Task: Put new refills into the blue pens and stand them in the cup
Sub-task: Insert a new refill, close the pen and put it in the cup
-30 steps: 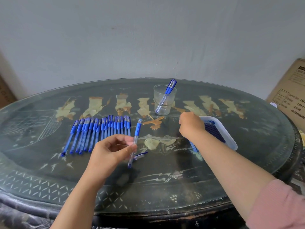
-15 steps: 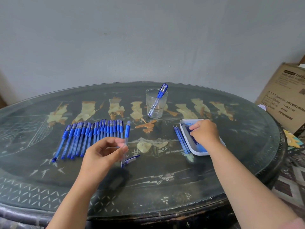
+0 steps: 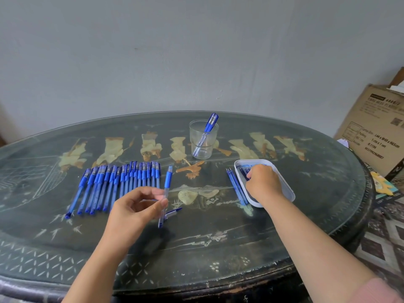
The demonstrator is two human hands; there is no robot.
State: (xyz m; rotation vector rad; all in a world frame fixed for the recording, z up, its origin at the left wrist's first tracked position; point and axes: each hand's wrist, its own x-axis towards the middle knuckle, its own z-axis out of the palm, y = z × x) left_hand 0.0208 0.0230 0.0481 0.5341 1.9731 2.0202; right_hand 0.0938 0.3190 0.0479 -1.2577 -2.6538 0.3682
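Held pen: a blue pen (image 3: 166,193) with a clear barrel, over the table's middle, blue grip end pointing away from the person.
Left hand: the left hand (image 3: 135,212) pinches the barrel between thumb and fingertips, the other fingers loosely curled.
Small piece: a short blue-and-clear pen part (image 3: 173,212) lies on the table just beside the held pen's near end.
Row of pens: capped blue pens (image 3: 115,186) lie side by side, left of the held pen.
Cup: a clear cup (image 3: 203,149) stands behind the held pen; one blue pen (image 3: 207,130) leans inside it.
Tray: a white tray (image 3: 253,161) on the right holds blue refills (image 3: 246,170).
Right hand: the right hand (image 3: 263,185) reaches into the tray, fingers bent over the refills; whether it pinches one cannot be told.
Loose refills: a few refills (image 3: 237,189) lie on the table against the tray's left side.
Table: a dark oval table (image 3: 218,248) with pale inlaid figures.
Box: a cardboard box (image 3: 376,127) stands beyond the table's right end.
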